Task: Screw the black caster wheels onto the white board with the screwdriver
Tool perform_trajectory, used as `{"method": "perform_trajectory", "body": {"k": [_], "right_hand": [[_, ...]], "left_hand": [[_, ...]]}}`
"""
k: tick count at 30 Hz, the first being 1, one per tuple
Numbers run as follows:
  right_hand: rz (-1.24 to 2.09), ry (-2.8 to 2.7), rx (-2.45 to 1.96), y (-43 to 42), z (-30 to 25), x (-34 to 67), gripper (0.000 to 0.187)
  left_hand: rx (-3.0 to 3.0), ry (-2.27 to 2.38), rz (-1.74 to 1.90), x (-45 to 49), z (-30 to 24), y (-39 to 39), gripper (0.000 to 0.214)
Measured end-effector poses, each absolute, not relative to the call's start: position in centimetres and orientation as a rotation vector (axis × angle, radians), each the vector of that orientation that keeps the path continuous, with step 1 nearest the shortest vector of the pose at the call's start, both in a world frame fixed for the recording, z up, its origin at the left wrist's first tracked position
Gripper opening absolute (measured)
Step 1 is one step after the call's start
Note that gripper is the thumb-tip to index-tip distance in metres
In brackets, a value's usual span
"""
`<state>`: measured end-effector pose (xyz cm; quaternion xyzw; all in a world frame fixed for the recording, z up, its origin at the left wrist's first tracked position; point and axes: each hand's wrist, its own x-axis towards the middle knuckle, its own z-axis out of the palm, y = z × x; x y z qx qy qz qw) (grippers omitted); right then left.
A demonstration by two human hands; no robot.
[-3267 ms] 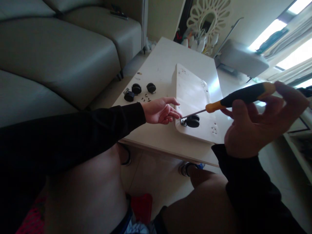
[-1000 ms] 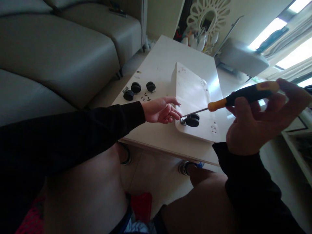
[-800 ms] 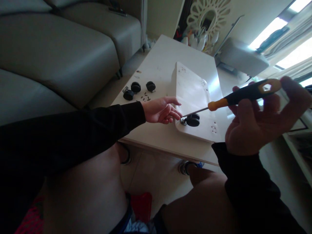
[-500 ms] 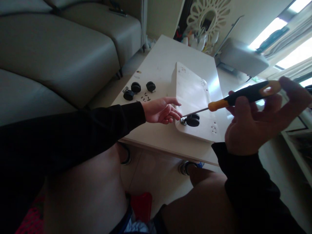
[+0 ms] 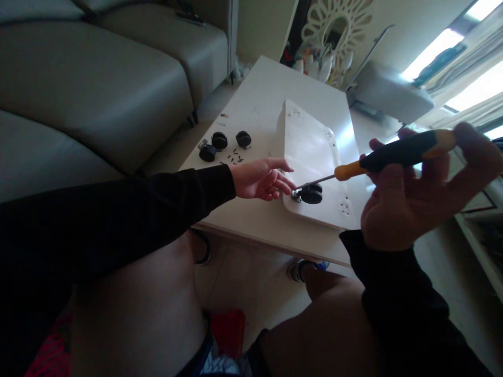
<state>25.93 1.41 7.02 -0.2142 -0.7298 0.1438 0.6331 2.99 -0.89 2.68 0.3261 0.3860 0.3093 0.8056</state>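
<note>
Screwdriver (image 5: 379, 159) slanting down to wheel (image 5: 312, 195)
Right hand (image 5: 412, 207) grips it, right of the wheel; left hand (image 5: 260, 180), left and nearer, hold unclear.

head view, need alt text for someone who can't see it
The right hand holds a black-and-orange screwdriver, its tip at a black caster on a white panel, the left hand close beside the tip. Three loose casters and small dark screws lie on the white table.
</note>
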Motion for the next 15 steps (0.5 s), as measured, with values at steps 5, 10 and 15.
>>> {"method": "perform_trajectory", "body": {"k": [5,10,15], "right_hand": [[0.311,-1.649,-0.55,1.18,7.12,25.8,0.045],[0.323,-1.641,-0.578,0.82,7.16,25.67,0.045],[0.296,-1.646,-0.584,0.89,7.13,25.74,0.044]], "left_hand": [[0.704,0.843,0.664,2.81,3.01,-0.78,0.035],[0.724,0.877,0.661,2.65,2.75,-0.6,0.035],[0.762,0.872,0.65,2.79,2.6,-0.75,0.036]]}}
